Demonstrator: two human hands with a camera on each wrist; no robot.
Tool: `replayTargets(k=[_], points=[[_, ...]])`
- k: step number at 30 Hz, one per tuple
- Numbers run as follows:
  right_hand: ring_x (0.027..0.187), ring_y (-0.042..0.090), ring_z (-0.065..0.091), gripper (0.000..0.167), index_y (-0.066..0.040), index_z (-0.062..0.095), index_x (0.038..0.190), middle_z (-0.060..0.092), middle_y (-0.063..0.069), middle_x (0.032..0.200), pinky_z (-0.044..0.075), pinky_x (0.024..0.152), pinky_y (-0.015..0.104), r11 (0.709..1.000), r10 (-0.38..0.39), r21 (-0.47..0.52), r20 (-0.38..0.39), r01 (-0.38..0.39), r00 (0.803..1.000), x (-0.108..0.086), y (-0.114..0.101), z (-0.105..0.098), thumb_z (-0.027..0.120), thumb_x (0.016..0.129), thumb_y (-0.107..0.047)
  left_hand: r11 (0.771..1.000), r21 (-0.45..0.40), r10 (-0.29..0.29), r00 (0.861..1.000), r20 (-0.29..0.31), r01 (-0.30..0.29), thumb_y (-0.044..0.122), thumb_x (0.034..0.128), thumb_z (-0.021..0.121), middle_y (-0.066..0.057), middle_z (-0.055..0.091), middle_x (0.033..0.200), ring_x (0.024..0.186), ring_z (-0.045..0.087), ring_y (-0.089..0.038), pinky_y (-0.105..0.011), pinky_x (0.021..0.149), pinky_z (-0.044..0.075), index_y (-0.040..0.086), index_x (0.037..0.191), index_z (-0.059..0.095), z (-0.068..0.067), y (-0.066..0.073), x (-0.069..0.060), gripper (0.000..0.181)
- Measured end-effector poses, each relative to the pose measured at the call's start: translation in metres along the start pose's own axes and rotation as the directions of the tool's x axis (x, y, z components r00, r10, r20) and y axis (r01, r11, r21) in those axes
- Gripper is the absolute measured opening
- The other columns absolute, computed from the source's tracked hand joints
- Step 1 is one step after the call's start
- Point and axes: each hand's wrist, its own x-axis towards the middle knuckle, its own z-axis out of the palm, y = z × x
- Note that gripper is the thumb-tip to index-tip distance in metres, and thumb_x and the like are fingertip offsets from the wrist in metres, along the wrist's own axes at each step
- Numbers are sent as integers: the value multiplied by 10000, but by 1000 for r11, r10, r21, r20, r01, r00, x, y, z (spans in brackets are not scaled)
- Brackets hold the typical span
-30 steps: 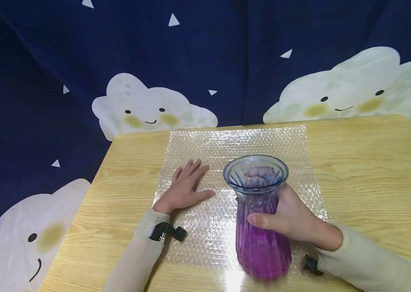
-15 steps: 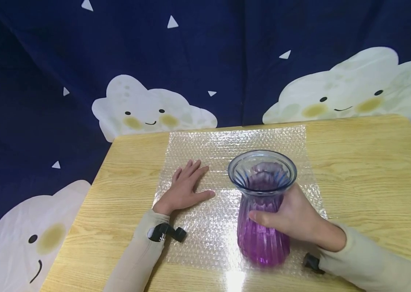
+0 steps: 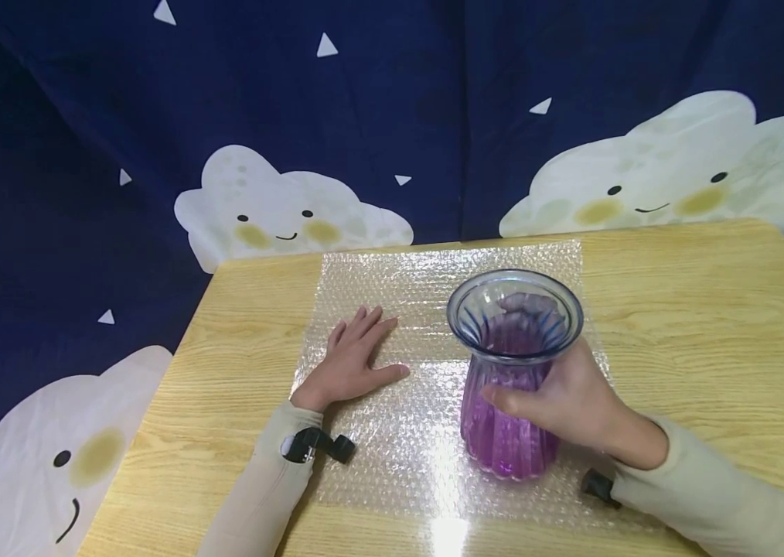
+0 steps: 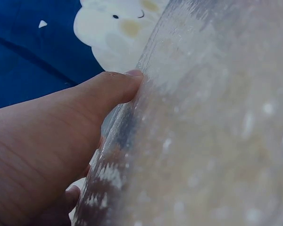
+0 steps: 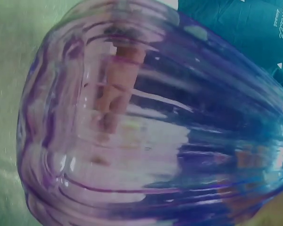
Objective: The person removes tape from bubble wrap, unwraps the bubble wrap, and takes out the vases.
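My right hand (image 3: pixel 576 406) grips a ribbed glass vase (image 3: pixel 509 442) around its neck, thumb on the near side and fingers seen through the glass behind. The vase has a clear bluish flared rim and a purple lower body. Its mouth faces up, over the right part of a sheet of bubble wrap (image 3: pixel 392 456); I cannot tell whether its base touches the sheet. My left hand (image 3: pixel 349 370) rests on the left part of the sheet, fingers straight and spread, thumb pointing toward the vase. The right wrist view is filled by the vase's fluted body (image 5: pixel 132 179).
The bubble wrap lies spread on a light wooden table (image 3: pixel 705 340), reaching near the back edge. Behind hangs a dark blue curtain (image 3: pixel 434 85) printed with smiling clouds and white triangles. Each sleeve carries a small black wrist mount (image 3: pixel 315 443).
The right hand has carried the vase a little away from the table's front edge and to the right, its mouth tipping more toward me. The left hand has stayed in place.
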Motion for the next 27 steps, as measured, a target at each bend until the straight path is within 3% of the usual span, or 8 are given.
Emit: replayTargets(k=[6, 11, 19, 27], points=[[971, 79, 720, 812, 76, 535, 1285, 730, -48, 1088, 617, 861, 215, 994, -84, 64, -17, 84, 996, 5, 4, -4, 830, 529, 108, 1000, 2, -1, 1000, 2, 1, 618, 923, 661, -73, 147, 1763, 1655, 21, -306, -608, 1315, -12, 269, 1629, 335, 1, 0, 1, 852], [978, 79, 722, 809, 38, 544, 1290, 739, -42, 1090, 610, 872, 207, 992, -89, 92, -41, 92, 995, 8, 6, -10, 818, 533, 113, 1000, 5, -1, 1000, 2, 1, 620, 923, 663, -69, 142, 1764, 1656, 18, -297, -605, 1316, -12, 269, 1633, 326, 1, -1, 1, 860], [1016, 85, 721, 871, 11, 525, 1345, 728, -44, 1130, 618, 878, 219, 992, -91, 86, -64, 96, 994, 13, 10, -20, 865, 547, 83, 1000, 11, -4, 1000, 10, 4, 628, 925, 653, -54, 127, 1766, 1657, 1, -278, -594, 1319, -20, 276, 1638, 310, 1, -1, 1, 866], [1059, 76, 711, 860, 21, 532, 1348, 725, -66, 1162, 607, 891, 196, 986, -149, 61, -102, 155, 984, 17, 13, -26, 887, 566, 62, 1000, 10, -6, 1000, 5, 6, 637, 920, 651, -53, 133, 1766, 1657, 6, -276, -597, 1318, -19, 281, 1635, 317, 2, -2, 1, 866]])
